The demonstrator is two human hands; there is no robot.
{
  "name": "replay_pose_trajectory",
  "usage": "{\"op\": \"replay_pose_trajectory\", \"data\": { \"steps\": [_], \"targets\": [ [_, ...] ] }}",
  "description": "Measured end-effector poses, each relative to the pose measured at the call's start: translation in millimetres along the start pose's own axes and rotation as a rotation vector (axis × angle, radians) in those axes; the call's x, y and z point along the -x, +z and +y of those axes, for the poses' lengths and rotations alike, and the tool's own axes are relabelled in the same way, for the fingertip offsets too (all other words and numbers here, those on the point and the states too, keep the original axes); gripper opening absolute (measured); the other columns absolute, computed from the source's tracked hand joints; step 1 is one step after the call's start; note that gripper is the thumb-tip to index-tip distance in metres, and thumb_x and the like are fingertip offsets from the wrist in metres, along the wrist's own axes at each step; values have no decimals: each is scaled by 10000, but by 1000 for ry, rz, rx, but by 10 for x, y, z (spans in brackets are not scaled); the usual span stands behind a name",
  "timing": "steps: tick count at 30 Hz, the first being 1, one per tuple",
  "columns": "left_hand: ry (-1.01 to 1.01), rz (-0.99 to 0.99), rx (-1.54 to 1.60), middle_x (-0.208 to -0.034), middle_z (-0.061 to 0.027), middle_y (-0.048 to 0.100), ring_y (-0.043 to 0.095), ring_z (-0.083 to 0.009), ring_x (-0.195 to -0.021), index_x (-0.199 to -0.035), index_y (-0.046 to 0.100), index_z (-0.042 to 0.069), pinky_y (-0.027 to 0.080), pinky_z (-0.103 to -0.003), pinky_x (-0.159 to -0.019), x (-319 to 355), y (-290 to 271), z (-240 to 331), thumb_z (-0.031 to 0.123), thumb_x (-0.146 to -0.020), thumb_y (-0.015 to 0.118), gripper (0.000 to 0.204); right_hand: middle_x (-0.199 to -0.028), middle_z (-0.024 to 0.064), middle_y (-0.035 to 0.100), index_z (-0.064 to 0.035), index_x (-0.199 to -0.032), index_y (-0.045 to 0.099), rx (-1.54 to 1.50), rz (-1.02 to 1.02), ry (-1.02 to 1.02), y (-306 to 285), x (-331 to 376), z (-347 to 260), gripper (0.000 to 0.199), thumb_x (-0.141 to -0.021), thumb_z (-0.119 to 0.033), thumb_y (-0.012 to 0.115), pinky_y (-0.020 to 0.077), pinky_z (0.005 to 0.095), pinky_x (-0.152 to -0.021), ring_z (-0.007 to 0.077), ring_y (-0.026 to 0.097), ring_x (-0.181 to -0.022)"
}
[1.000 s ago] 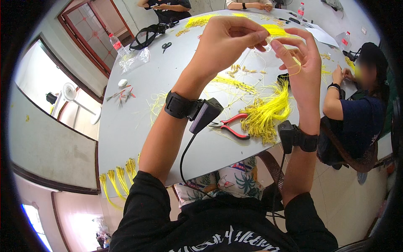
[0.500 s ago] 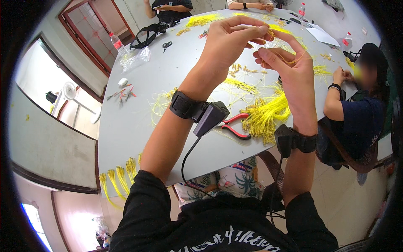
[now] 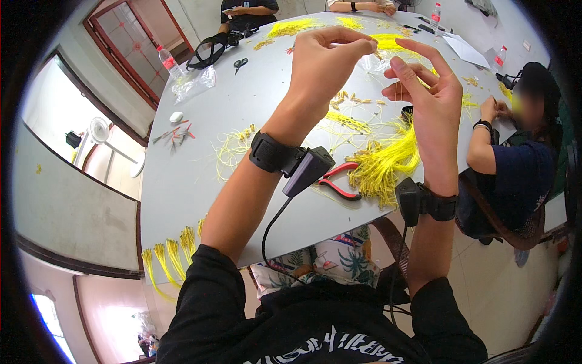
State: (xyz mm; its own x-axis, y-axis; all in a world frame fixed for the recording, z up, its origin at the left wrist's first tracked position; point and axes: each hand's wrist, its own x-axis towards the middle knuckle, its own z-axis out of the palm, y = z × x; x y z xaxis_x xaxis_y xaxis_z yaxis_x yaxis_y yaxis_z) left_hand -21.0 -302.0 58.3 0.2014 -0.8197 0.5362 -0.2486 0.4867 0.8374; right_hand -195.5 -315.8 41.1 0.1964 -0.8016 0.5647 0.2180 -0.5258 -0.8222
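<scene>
My left hand [image 3: 327,67] is raised over the table, thumb and forefinger pinched together on a thin yellow cord whose end is hard to make out. Facing it, my right hand [image 3: 430,91] has its forefinger stretched out and its thumb apart, the other fingers half bent. Nothing plain to see lies in its grip. Under the right wrist spreads a thick bundle of yellow cords [image 3: 394,158] with gold ends. Red-handled pliers [image 3: 339,189] lie beside that bundle. Small gold pieces [image 3: 357,100] are scattered behind, between my hands.
Several tied yellow bundles [image 3: 173,252] hang over the table's near left edge. Farther off are scissors [image 3: 240,64], a plastic bag [image 3: 194,85], a bottle [image 3: 167,59] and red-tipped pieces [image 3: 179,136]. A co-worker [image 3: 515,139] sits at the right; two more people are at the far side.
My hands have moved slightly apart. The right thumb and forefinger have spread, and the yellow loop that ran across the right fingers no longer shows there.
</scene>
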Motion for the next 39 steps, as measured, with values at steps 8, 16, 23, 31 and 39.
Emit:
{"op": "replay_pose_trajectory", "data": {
  "steps": [8,16,23,31,39],
  "targets": [
    [187,111,-325,-793,-127,760,693,-153,-640,-907,793,-34,550,-263,-615,19,35,5,184,-777,774,254,-945,166,779,-83,-1371,597,37,53,-138,50,8,4,459,-943,-115,760,572,227,-642,179,772,-773],
    [-17,-120,75,-993,-105,775,725,-160,-919,-1026,796,11,554,-278,-856,2,-18,-29,176,-921,724,209,-890,100,745,-82,-1279,658,-14,27,-135,12,-32,86,309,-973,-85,700,518,205,-587,116,714,-731],
    [-83,-197,209,-1050,-92,770,731,-191,-976,-1094,786,24,562,-311,-914,27,-21,3,187,-970,687,228,-735,-42,576,-86,-1120,744,139,97,-9,-2,-29,108,166,-1002,-173,667,295,179,-481,-6,409,-567],
    [-78,-166,136,-1032,-92,768,734,-185,-953,-1065,783,14,565,-302,-887,16,-10,-23,180,-968,686,216,-672,-78,514,-89,-1143,739,14,42,2,-108,-51,63,176,-990,-144,672,255,169,-472,-13,351,-549],
    [-82,-56,94,-897,-87,744,724,-172,-872,-913,760,-1,569,-299,-855,1,47,-31,156,-931,720,163,-784,3,702,-100,-1262,607,-147,92,1,-56,-34,64,280,-992,-106,678,262,146,-462,-30,396,-553]
  ]
}}
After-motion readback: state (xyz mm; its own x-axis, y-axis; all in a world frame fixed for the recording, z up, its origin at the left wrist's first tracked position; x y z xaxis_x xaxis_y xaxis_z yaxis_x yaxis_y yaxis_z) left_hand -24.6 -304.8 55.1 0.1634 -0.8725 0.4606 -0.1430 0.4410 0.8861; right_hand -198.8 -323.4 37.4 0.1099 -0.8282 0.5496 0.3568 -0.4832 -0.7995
